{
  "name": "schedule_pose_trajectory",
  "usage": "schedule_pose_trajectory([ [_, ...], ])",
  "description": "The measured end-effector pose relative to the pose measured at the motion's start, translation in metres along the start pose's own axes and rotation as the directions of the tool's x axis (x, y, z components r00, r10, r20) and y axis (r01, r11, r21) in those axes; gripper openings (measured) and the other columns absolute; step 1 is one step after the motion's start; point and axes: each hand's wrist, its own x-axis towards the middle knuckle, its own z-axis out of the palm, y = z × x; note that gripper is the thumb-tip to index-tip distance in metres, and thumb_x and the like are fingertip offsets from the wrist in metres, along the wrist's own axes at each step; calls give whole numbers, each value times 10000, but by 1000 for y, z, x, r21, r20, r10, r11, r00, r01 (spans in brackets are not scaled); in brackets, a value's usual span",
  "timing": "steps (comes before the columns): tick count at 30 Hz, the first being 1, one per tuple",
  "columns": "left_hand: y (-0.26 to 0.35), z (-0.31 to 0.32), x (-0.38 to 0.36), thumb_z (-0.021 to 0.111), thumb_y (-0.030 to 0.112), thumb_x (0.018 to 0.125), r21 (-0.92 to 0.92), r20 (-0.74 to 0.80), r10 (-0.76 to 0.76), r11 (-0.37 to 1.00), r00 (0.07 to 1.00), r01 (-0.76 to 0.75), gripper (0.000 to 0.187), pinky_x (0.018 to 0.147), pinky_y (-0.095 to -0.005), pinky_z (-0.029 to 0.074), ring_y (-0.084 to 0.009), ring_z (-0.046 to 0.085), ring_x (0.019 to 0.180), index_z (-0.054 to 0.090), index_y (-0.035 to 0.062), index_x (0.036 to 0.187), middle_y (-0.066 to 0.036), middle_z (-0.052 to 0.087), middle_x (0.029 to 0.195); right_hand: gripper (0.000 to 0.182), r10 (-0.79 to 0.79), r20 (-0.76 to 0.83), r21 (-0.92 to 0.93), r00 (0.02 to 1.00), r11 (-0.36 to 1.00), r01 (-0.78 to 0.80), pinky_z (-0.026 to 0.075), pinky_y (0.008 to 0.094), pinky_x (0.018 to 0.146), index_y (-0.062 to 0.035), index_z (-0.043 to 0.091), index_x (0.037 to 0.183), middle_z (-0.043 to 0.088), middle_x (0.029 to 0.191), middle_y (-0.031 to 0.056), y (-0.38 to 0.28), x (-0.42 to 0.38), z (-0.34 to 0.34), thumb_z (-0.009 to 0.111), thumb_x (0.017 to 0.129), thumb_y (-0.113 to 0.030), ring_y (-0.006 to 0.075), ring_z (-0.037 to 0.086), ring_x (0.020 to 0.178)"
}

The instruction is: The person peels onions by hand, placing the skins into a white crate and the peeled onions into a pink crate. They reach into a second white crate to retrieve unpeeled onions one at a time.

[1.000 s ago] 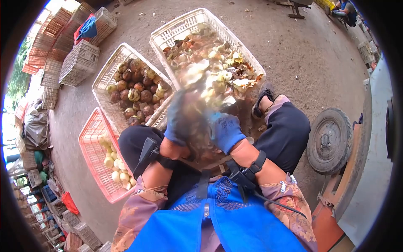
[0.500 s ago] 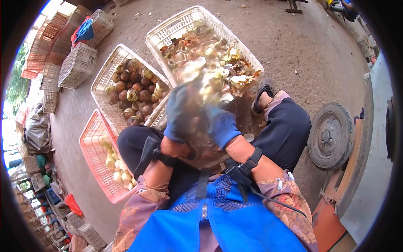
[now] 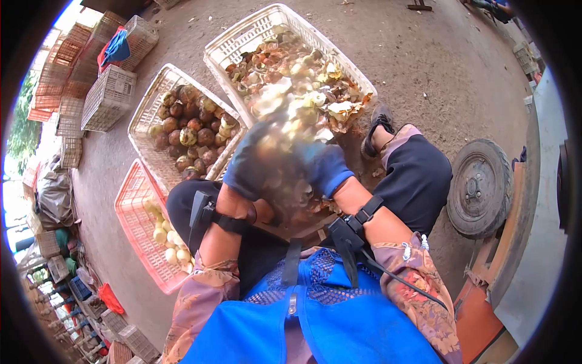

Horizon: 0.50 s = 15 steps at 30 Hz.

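Note:
My left hand (image 3: 247, 162), in a blue and dark work glove, is between my knees at the near end of a white crate of peelings (image 3: 371, 91). My right hand (image 3: 324, 167), gloved the same way, is just to its right. A hazy smear covers the fingers of both hands, so their grip and anything in them cannot be made out. The peelings (image 3: 342, 109) are pale and brown scraps. Left of my left hand, a white crate (image 3: 138, 121) holds several round brown bulbs (image 3: 188, 136). Behind my left knee, a pink crate (image 3: 130, 191) contains pale, peeled-looking bulbs (image 3: 173, 242).
A rubber-tyred wheel (image 3: 480, 189) stands right of my right knee, beside an orange-and-grey metal frame (image 3: 482, 306). Stacked crates (image 3: 109, 97) line the left side. A red bag (image 3: 110, 297) lies at lower left. Part of another person (image 3: 494, 9) shows at the far upper right.
My left hand has shifted slightly left and my right hand slightly right, so they are a little farther apart. The view has tilted a little; the crates stay in place.

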Motion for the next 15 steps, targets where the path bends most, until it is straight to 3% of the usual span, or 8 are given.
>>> schedule_pose_trajectory([
  [4, -4, 7, 6, 598, 357, 956, 113, 37, 163, 980, 986, -167, 341, 695, -363, 569, -240, 659, 704, 643, 43, 1080, -95, 681, 871, 245, 6, -82, 33, 997, 999, -3, 530, 429, 578, -142, 584, 1068, 659, 786, 115, -4, -2, 2, 606, 827, -173, 325, 679, 705],
  [6, -3, 14, 4, 596, 354, 960, 113, 75, 237, 963, 969, -244, 341, 703, -361, 570, -238, 662, 722, 636, 43, 1092, -93, 681, 887, 266, 149, -66, 35, 987, 989, -147, 533, 455, 606, -125, 581, 1096, 667, 813, 144, -11, -5, 8, 598, 836, -179, 354, 677, 729],
  [7, -3, 15, 2, 597, 340, 962, 439, 139, 377, 806, 916, -398, 327, 715, -360, 571, -238, 664, 749, 628, 48, 1106, -97, 679, 916, 266, 152, -66, 35, 986, 988, -150, 533, 455, 606, -125, 581, 1096, 667, 813, 144, -12, -3, 11, 598, 836, -179, 354, 677, 729],
  [8, -2, 16, 2, 599, 325, 965, 694, 250, 475, 519, 844, -498, 314, 726, -359, 571, -238, 666, 776, 621, 53, 1120, -101, 677, 946, 211, 207, -66, 127, 976, 972, -198, 527, 464, 632, -89, 584, 1012, 668, 805, 174, -14, 1, 14, 622, 825, -179, 362, 674, 728],
  [9, -2, 18, 2, 599, 325, 965, 695, 256, 469, 518, 845, -498, 314, 726, -359, 571, -238, 666, 776, 621, 53, 1120, -101, 677, 946, 181, 263, -61, 217, 963, 945, -245, 521, 473, 658, -54, 587, 928, 669, 796, 204, -15, 3, 15, 647, 814, -180, 369, 670, 728],
  [12, 1, 36, 0, 603, 303, 964, 673, 235, 573, 487, 785, -557, 298, 736, -354, 571, -228, 662, 837, 614, 53, 1125, -103, 667, 1010, 171, 339, 55, 244, 939, 907, -342, 519, 491, 676, -33, 583, 944, 667, 800, 220, -18, 9, 5, 631, 826, -146, 399, 663, 754],
  [14, 2, 49, -9, 617, 298, 955, 716, 385, 774, 94, 503, -691, 306, 756, -349, 568, -220, 659, 888, 609, 58, 1146, -98, 661, 1042, 170, 360, 64, 270, 931, 892, -364, 520, 499, 671, -66, 583, 984, 666, 805, 213, -17, 9, 6, 591, 856, -177, 406, 661, 769],
  [15, 2, 48, -8, 617, 298, 955, 716, 384, 774, 94, 503, -691, 306, 756, -349, 568, -220, 659, 888, 609, 58, 1146, -98, 661, 1042, 178, 384, 73, 294, 921, 874, -388, 521, 507, 666, -99, 582, 1023, 666, 810, 206, -16, 9, 6, 551, 886, -209, 413, 658, 783],
])
